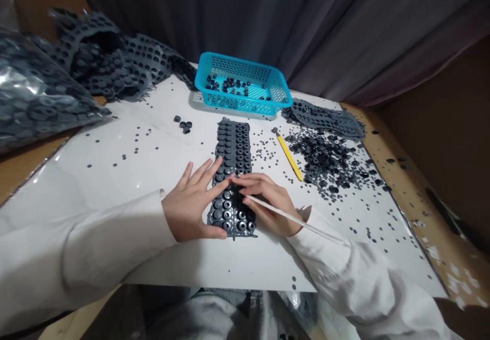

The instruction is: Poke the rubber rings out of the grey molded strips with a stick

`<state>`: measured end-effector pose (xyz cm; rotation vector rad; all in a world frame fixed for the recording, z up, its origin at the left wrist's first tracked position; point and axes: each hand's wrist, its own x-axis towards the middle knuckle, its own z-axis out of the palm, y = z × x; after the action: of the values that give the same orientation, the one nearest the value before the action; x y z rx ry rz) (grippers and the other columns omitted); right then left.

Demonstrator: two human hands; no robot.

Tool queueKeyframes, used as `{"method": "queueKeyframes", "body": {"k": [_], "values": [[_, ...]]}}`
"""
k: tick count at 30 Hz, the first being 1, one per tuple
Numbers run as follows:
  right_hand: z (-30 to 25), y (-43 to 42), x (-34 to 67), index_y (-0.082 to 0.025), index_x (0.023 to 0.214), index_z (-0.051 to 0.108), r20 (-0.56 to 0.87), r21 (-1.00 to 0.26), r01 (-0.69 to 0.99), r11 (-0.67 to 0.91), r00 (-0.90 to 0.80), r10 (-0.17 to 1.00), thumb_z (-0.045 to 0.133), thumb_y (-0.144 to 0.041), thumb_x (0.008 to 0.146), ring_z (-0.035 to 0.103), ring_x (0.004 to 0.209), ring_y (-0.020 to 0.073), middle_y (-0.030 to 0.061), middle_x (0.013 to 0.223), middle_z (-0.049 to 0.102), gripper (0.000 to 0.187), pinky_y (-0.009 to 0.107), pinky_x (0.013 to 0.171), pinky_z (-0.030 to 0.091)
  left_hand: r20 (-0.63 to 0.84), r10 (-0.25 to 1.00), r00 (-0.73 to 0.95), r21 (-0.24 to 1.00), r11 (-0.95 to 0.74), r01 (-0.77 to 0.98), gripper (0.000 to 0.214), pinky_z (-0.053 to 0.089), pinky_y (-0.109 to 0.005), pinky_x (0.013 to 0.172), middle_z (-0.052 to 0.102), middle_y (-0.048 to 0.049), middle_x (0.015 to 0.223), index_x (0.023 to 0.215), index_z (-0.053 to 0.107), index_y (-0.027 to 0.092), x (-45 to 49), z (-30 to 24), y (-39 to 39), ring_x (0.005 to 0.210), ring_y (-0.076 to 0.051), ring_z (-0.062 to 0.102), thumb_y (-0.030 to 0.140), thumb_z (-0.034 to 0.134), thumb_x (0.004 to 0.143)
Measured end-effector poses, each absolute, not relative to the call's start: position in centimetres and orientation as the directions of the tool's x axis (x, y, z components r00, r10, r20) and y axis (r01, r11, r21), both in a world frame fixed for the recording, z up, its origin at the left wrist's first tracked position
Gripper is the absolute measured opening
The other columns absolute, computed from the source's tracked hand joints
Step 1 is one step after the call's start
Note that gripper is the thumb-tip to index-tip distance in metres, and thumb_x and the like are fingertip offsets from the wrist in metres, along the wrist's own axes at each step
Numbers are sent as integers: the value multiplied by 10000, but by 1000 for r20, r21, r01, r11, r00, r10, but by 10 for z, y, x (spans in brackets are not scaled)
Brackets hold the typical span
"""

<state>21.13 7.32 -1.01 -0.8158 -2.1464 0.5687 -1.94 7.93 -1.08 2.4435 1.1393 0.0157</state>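
A dark grey molded rubber sheet (pixel 234 146) with rows of round, ring-like parts lies lengthwise in front of me. My left hand (pixel 193 197) rests across its left edge, fingers spread, fingertips touching the sheet. From the right, my right hand (pixel 270 199) bends over the sheet's middle, its fingers closed on a thin white stick (pixel 279 211) that slants back over my wrist. The stick's working end is hidden among my fingers, close to my left fingertip. Right of the sheet lies a yellow-handled tool (pixel 290 157), touched by neither hand.
A blue mesh basket (pixel 245 106) holding small black parts stands behind the sheet. To the right are a heap of black rubber pieces (pixel 325 159) and a perforated strip (pixel 329 118). A filled plastic bag (pixel 42 95) and stacked perforated sheets (pixel 147 56) occupy the left. Tiny discs dot the white tabletop.
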Motion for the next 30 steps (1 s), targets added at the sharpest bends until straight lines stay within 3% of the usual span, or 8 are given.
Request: {"method": "queueKeyframes", "body": {"k": [5, 9, 14, 19, 22, 26, 30], "values": [[-13, 71, 211, -189, 962, 611, 476, -579, 304, 757, -628, 616, 588, -223, 891, 567, 1178, 210, 118, 1138, 697, 82, 400, 959, 502, -134, 750, 648, 405, -555, 727, 1173, -36, -586, 1132, -79, -113, 1573, 1513, 19, 223, -20, -13, 78, 1433, -389, -5, 743, 607, 641], [-17, 75, 213, -173, 974, 609, 482, -515, 308, 800, -667, 568, 604, -197, 882, 593, 1148, 210, 116, 1136, 699, 95, 389, 938, 506, -132, 757, 640, 400, -550, 733, 1163, -44, -565, 1139, -71, -107, 1575, 1515, 43, 219, -20, -13, 77, 1436, -381, 17, 730, 618, 643], [-15, 80, 213, -193, 963, 617, 459, -256, 350, 901, -776, 432, 534, -215, 935, 611, 1133, 203, 71, 1163, 695, 90, 387, 920, 487, -150, 752, 642, 390, -551, 737, 1142, -50, -562, 1135, -100, -104, 1571, 1514, 58, 225, -18, -12, 77, 1439, -368, -6, 727, 610, 650], [-12, 82, 211, -189, 992, 615, 441, -121, 422, 898, -788, 430, 485, -163, 948, 624, 1091, 214, 92, 1211, 667, 140, 380, 837, 492, -152, 752, 642, 381, -555, 740, 1149, -40, -558, 1137, -75, -114, 1573, 1514, 61, 213, -18, -12, 77, 1438, -373, 5, 741, 596, 646], [-13, 83, 212, -190, 1023, 603, 488, -193, 529, 826, -679, 548, 461, -171, 955, 622, 1090, 231, 120, 1202, 668, 158, 404, 825, 502, -172, 742, 647, 379, -557, 739, 1150, -44, -568, 1132, -89, -126, 1567, 1514, 53, 204, -18, -11, 79, 1438, -371, -16, 751, 579, 650], [-14, 83, 211, -209, 1031, 590, 519, -488, 574, 657, -414, 747, 498, -200, 937, 593, 1155, 208, 114, 1200, 666, 132, 413, 930, 507, -171, 737, 654, 383, -562, 733, 1142, -55, -577, 1125, -99, -123, 1566, 1514, 46, 215, -19, -12, 79, 1438, -370, -25, 757, 567, 655], [-11, 82, 209, -209, 973, 612, 436, -627, 402, 667, -528, 728, 556, -253, 913, 549, 1224, 213, 103, 1176, 683, 93, 422, 984, 486, -134, 771, 622, 364, -546, 755, 1172, -52, -540, 1139, -62, -111, 1574, 1513, 19, 209, -17, -13, 75, 1446, -340, -7, 751, 577, 637]]}}
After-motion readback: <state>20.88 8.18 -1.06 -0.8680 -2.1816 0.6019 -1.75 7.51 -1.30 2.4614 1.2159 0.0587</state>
